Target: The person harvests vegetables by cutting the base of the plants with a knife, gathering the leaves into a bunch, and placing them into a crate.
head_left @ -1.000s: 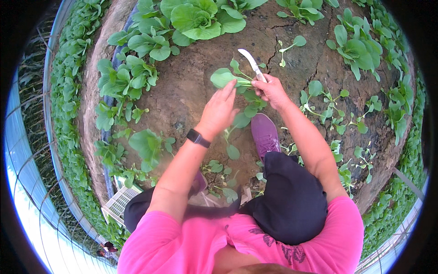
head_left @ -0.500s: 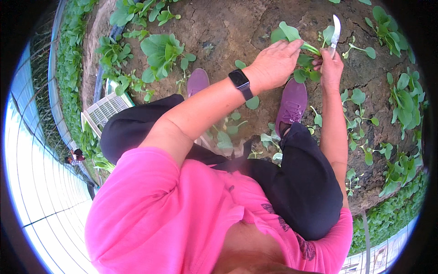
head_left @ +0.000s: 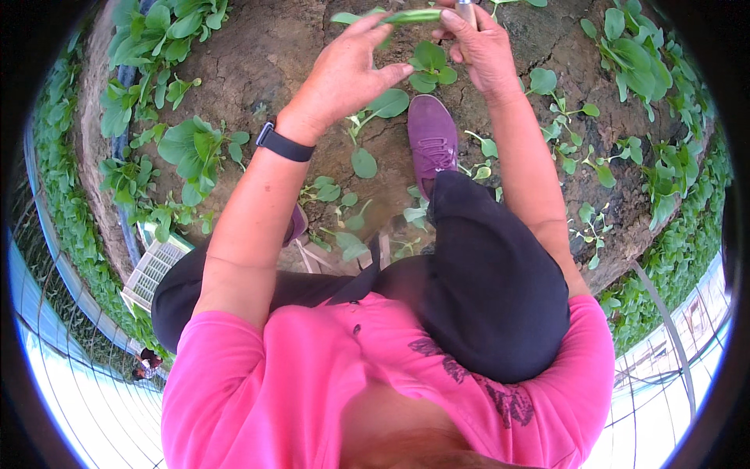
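No words, labels, numbers or signs can be read; the screen of the wristwatch [head_left: 264, 134] is seen too nearly edge-on for anything on it to be made out; a dark printed pattern is borne by the pink shirt [head_left: 312, 391], but no letters can be made out in it.

knife [head_left: 466, 11] cut off at top edge, left shoe [head_left: 298, 223] mostly hidden, crate [head_left: 156, 270] partly hidden
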`<state>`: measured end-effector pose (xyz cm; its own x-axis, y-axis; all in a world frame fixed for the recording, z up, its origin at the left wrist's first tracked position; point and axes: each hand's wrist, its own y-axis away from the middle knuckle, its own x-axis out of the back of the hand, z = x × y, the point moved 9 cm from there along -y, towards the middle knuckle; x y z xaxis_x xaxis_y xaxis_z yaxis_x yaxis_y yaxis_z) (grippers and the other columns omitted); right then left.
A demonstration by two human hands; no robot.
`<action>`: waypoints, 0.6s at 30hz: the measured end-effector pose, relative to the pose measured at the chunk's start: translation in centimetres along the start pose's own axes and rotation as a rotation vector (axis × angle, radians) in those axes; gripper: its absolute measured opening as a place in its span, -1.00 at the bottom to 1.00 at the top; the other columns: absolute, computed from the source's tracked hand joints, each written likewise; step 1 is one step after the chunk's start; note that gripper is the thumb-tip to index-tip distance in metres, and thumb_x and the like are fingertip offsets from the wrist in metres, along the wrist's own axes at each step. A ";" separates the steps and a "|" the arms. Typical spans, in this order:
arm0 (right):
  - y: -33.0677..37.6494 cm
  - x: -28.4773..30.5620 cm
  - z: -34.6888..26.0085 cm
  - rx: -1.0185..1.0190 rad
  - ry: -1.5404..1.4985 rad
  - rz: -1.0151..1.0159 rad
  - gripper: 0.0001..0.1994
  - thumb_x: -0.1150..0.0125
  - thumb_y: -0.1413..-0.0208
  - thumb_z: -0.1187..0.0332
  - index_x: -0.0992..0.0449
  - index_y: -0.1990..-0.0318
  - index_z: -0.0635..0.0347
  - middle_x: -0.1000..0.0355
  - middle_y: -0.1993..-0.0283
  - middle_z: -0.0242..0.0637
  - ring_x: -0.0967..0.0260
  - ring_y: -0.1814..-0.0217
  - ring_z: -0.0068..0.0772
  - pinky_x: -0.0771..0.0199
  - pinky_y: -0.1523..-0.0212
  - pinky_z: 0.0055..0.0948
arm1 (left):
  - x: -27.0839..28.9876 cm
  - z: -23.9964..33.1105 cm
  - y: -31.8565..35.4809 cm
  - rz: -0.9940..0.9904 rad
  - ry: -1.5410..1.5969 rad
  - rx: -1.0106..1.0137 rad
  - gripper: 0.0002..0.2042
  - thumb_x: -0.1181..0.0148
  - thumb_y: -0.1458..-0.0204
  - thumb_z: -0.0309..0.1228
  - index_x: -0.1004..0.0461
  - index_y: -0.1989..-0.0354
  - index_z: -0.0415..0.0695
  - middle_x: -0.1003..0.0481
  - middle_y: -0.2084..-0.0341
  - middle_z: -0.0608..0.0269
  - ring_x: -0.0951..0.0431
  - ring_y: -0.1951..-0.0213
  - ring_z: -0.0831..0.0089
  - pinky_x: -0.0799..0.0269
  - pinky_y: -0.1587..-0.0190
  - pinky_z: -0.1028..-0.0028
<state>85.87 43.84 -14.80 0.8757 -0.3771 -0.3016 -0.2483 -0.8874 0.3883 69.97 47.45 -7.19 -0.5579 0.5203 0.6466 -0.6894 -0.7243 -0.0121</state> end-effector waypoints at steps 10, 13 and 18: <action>1.7 -1.6 2.5 -0.111 0.214 -0.069 -0.83 -0.25 -0.06 0.33 -0.51 0.23 0.19 -0.42 0.54 -0.41 -0.21 0.64 -0.73 -0.09 0.67 -0.72 | -1.2 0.1 0.3 -0.140 -0.158 0.118 -0.51 -0.29 0.14 -0.25 -0.37 0.05 -0.29 -0.49 0.23 -0.10 -0.51 0.14 0.01 -0.42 0.06 0.20; 2.4 -5.6 2.8 -0.092 0.220 -0.161 -0.83 -0.24 -0.09 0.34 -0.50 0.22 0.20 -0.43 0.52 -0.41 -0.22 0.64 -0.74 -0.10 0.68 -0.72 | -3.9 -4.5 2.0 -0.259 0.049 0.265 -0.66 -0.21 0.16 -0.36 -0.44 0.17 -0.25 -0.53 0.42 -0.06 -0.56 0.32 0.03 -0.47 0.25 0.17; 2.6 -8.9 3.6 -0.164 0.461 -0.274 -0.81 -0.21 -0.11 0.30 -0.47 0.18 0.16 -0.42 0.44 -0.48 -0.23 0.58 -0.75 -0.17 0.61 -0.72 | 2.1 -12.4 8.1 -0.692 -0.531 0.322 -0.75 -0.16 0.22 -0.49 -0.54 0.28 -0.08 -0.53 0.49 0.00 -0.58 0.40 0.12 -0.50 0.36 0.21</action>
<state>75.89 43.93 -14.23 0.9987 0.0487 -0.0129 0.0488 -0.8699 0.4908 57.47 48.28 -15.39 0.2691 0.6660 0.6957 -0.5836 -0.4619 0.6679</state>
